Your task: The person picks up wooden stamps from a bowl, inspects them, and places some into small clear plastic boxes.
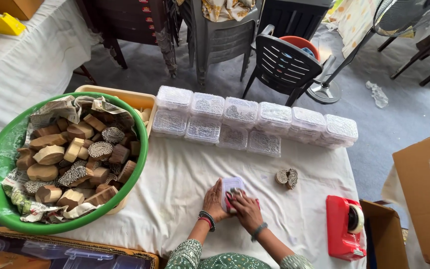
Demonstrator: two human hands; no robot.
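place: craft packing workshop | evidence: basin of carved wooden blocks left of hands; stacked clear boxes beyond; tape dispenser right

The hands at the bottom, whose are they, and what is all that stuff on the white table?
They belong to a person wearing a camera on their head, so you look down as they do. The left hand and right hand both press on a small clear plastic box lying on the white cloth. Behind it stand rows of similar clear boxes. The green bowl on the left holds carved wooden blocks, and two more blocks lie loose. The red thing is a tape dispenser.
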